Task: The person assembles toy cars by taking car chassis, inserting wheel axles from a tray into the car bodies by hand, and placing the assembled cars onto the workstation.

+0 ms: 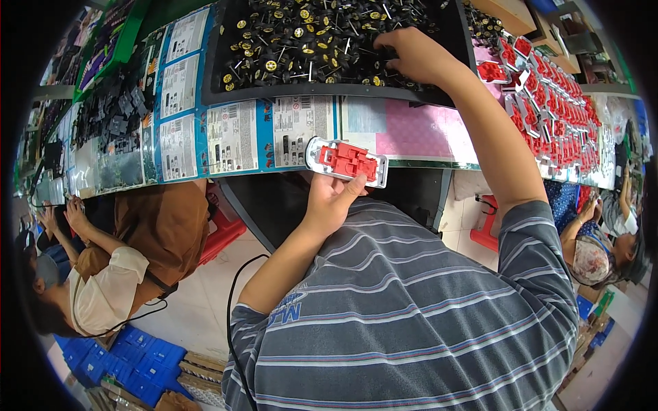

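My left hand (330, 198) is closed around a toy car body (346, 162), a white shell turned so its red inside faces up, with the thumb on its right end. It is held at the table's near edge. My right hand (419, 57) reaches into the right part of a large black tray (274, 91), its thumb and forefinger apart over the parts. The tray is filled with toy wheel axles (299, 33), black wheels with yellow or silvery hubs on thin metal rods. No axle shows between those fingers, and the other fingertips are partly hidden.
Rows of similar red-and-white car bodies (552, 113) cover the table at right. Dark plastic parts (116, 113) lie in a heap at left, near a green crate (113, 48). Printed sheets line the tabletop. A person (130, 267) sits at left, another (593, 240) at right.
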Tool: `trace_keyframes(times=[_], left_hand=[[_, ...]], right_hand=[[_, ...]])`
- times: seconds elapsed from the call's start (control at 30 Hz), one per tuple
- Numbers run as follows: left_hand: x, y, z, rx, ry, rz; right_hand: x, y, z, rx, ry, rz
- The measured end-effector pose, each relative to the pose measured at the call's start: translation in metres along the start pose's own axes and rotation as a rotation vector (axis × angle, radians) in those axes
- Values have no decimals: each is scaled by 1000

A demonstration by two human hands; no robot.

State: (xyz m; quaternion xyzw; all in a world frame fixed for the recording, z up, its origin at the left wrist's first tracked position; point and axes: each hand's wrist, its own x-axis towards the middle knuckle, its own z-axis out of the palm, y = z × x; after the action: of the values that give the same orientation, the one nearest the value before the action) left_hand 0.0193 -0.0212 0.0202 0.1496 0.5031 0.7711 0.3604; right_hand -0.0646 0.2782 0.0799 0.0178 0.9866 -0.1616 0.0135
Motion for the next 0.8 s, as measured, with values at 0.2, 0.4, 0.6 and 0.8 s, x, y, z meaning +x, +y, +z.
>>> trace_keyframes(times=[0.2,0.4,0.6,0.8], left_hand=[[3,2,-4,-43,22,-4],[13,-3,-6,-91,-47,-21],[23,-5,10,-163,18,19],[27,-8,6,-169,50,-41]], right_hand=[[-39,14,-15,34,262,16],[-103,-22,-27,490,313,1],[-161,-84,11,651,107,-49],[-166,-64,37,634,190,4]])
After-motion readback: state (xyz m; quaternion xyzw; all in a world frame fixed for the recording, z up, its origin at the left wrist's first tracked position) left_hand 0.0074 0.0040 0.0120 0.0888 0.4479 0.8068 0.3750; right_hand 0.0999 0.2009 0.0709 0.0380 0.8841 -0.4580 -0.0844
